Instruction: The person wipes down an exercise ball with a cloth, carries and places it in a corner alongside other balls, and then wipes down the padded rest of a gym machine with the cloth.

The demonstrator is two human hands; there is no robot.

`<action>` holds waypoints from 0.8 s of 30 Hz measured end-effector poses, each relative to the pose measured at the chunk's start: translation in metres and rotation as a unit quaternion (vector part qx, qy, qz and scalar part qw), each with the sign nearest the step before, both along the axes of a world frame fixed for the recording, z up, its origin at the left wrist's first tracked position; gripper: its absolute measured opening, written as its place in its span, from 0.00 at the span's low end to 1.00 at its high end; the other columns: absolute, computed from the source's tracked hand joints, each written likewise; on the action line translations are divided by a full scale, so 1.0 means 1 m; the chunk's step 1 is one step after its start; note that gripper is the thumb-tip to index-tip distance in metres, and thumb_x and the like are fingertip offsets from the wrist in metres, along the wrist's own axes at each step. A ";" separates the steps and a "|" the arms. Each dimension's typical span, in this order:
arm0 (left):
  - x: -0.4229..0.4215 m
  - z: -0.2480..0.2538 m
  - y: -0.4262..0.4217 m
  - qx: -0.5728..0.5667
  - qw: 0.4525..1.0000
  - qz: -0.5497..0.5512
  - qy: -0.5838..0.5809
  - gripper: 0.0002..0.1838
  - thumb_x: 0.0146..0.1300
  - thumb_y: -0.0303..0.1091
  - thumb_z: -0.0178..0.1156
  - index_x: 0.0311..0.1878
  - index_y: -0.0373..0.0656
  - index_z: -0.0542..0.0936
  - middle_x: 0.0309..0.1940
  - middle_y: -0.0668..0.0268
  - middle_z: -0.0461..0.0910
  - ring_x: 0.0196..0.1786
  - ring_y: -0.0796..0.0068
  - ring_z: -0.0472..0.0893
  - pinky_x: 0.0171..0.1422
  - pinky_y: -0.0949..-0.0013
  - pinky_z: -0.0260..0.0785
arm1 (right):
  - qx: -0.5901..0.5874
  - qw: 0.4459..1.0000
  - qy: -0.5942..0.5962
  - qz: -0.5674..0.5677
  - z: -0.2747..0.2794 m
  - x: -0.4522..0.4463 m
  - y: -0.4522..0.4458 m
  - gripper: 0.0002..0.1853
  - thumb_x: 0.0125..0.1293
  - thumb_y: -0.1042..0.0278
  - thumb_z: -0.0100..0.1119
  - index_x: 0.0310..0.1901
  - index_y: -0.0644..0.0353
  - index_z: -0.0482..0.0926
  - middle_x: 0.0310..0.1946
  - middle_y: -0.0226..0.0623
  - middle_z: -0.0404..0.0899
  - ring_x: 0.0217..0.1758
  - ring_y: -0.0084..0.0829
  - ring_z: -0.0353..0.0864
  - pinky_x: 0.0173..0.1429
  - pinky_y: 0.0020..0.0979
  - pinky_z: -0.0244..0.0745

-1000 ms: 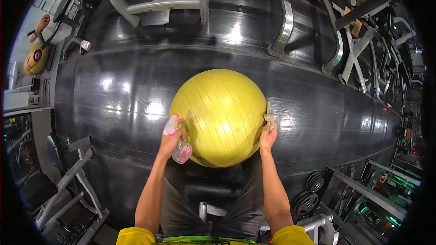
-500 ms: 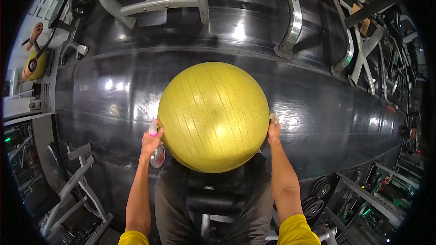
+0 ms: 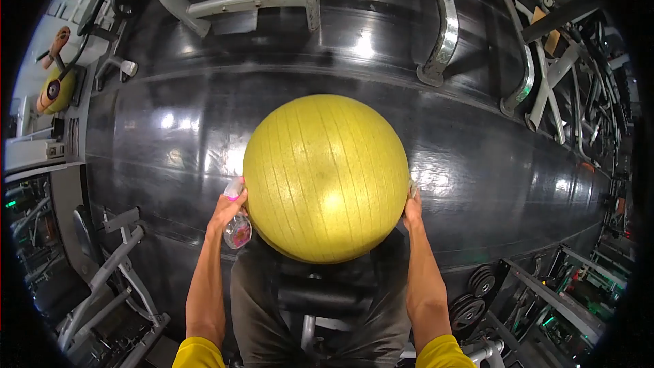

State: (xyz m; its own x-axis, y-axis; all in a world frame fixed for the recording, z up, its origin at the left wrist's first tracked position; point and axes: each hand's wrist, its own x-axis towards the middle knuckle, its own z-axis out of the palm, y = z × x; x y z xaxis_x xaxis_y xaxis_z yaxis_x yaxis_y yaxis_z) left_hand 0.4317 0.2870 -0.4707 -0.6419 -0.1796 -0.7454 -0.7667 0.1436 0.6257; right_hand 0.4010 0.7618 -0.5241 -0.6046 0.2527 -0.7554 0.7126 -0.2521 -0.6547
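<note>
Two yellow sleeves (image 3: 197, 353): seen at the bottom edge of the frame, with a bare forearm extended upward from each.
Dark trousers (image 3: 262, 313): spread in the lower middle, with a black padded roller (image 3: 325, 296) and a metal post shown between the legs.
Left hand (image 3: 227, 210): closed around the neck of a clear spray bottle (image 3: 238, 233), left of centre; pink is shown at its collar and on its body.
Right hand (image 3: 413, 210): set against the ball's right side; a small pale cloth (image 3: 413, 188) is shown at the fingers, which are partly hidden, so how far they are closed cannot be told.
Yellow ball (image 3: 324, 177): placed in the centre of the frame, flanked by both hands; its lower edge is overlapped with the knees, and what it is supported by cannot be told.
Black floor (image 3: 163, 99): streaked with reflected light across the middle.
Weight plates (image 3: 469, 311): stacked at the lower right.
Grey machine frame (image 3: 102, 283): seen at the lower left.
Metal machine legs (image 3: 248, 4): stood along the top, left of centre.
Crossed metal bars (image 3: 553, 88): seen at the upper right.
</note>
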 end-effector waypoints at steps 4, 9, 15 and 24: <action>-0.006 0.019 0.011 0.006 0.996 -0.072 -0.053 0.26 0.66 0.45 0.56 0.64 0.46 0.68 0.42 0.65 0.79 0.31 0.77 0.78 0.30 0.72 0.73 | 0.043 0.998 -0.033 0.018 0.005 0.040 0.027 0.25 0.74 0.56 0.42 0.68 0.56 0.60 0.62 0.38 0.68 0.61 0.32 0.70 0.60 0.31 0.69; -0.004 0.006 0.023 -0.003 0.990 -0.119 -0.074 0.27 0.64 0.48 0.59 0.63 0.45 0.71 0.42 0.64 0.81 0.36 0.74 0.80 0.34 0.69 0.74 | 0.176 0.968 -0.160 0.083 0.006 0.096 0.057 0.24 0.71 0.60 0.46 0.65 0.62 0.64 0.60 0.46 0.71 0.61 0.38 0.72 0.59 0.34 0.68; 0.002 0.012 0.065 -0.100 0.961 -0.256 -0.004 0.30 0.55 0.48 0.66 0.60 0.46 0.74 0.33 0.54 0.82 0.28 0.66 0.83 0.40 0.66 0.75 | 0.272 0.955 -0.101 0.051 -0.024 0.139 0.066 0.23 0.70 0.61 0.47 0.63 0.63 0.66 0.56 0.52 0.74 0.59 0.46 0.74 0.59 0.38 0.69; 0.034 0.074 0.088 -0.053 0.954 -0.205 0.211 0.21 0.57 0.35 0.64 0.54 0.38 0.76 0.37 0.60 0.82 0.35 0.75 0.79 0.41 0.70 0.72 | 0.391 0.857 0.175 0.287 0.110 0.084 -0.040 0.28 0.58 0.83 0.53 0.62 0.56 0.68 0.65 0.50 0.63 0.69 0.46 0.60 0.70 0.38 0.60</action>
State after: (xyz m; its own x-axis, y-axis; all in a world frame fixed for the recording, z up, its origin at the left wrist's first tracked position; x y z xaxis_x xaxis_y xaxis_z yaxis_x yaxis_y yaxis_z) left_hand 0.4658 0.3752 -0.3968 -0.9135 0.0921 -0.3962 -0.3148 0.4568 0.8320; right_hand 0.4849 0.7221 -0.4145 -0.9541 0.1828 -0.2373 0.2966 0.6880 -0.6624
